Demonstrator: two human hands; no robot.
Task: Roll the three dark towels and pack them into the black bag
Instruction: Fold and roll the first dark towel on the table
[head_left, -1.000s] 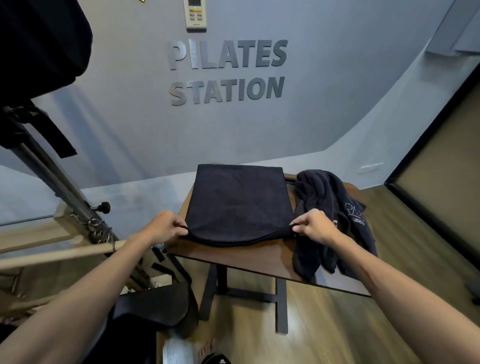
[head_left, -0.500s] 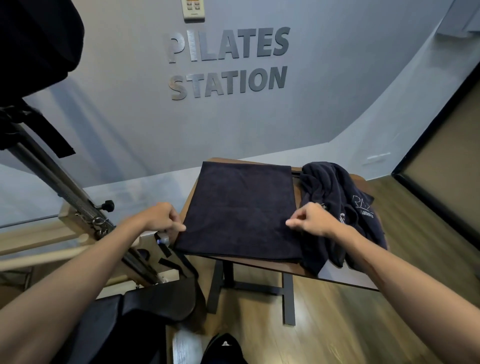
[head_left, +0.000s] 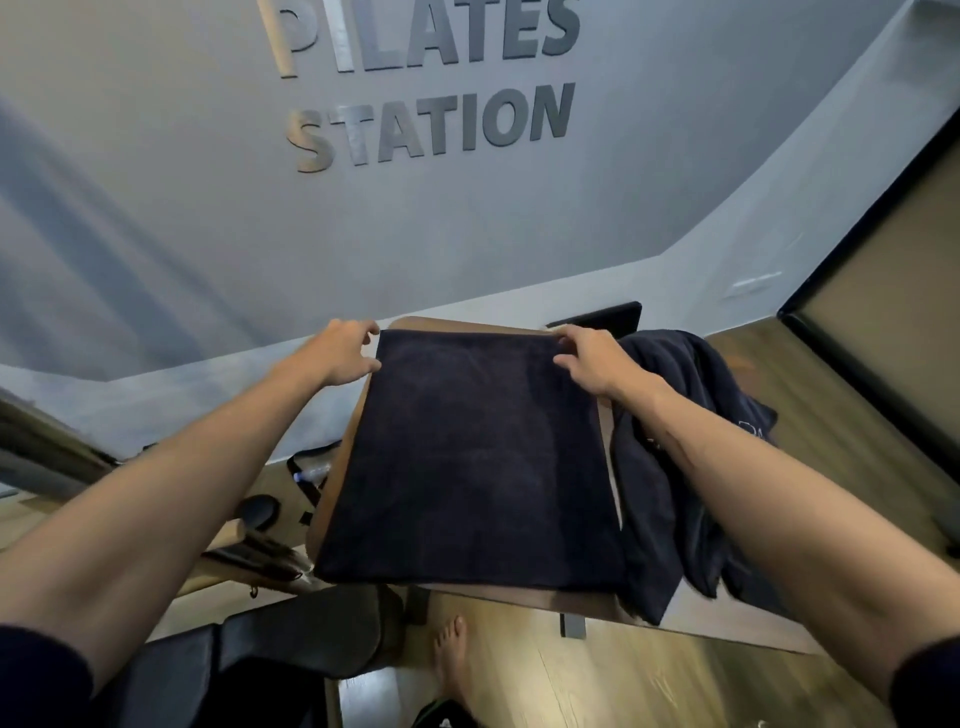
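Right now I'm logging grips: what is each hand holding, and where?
The flat towel, at its far corners: left hand on the far-left corner, right hand on the far-right. Whether the fingers pinch or just rest there is unclear.

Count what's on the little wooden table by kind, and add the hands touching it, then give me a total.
Flat folded dark towel: 1
Crumpled dark towels in a heap beside it: cannot tell how many, counted as 1 heap
Hands at the flat towel's far corners: 2, left hand and right hand
Total: 4
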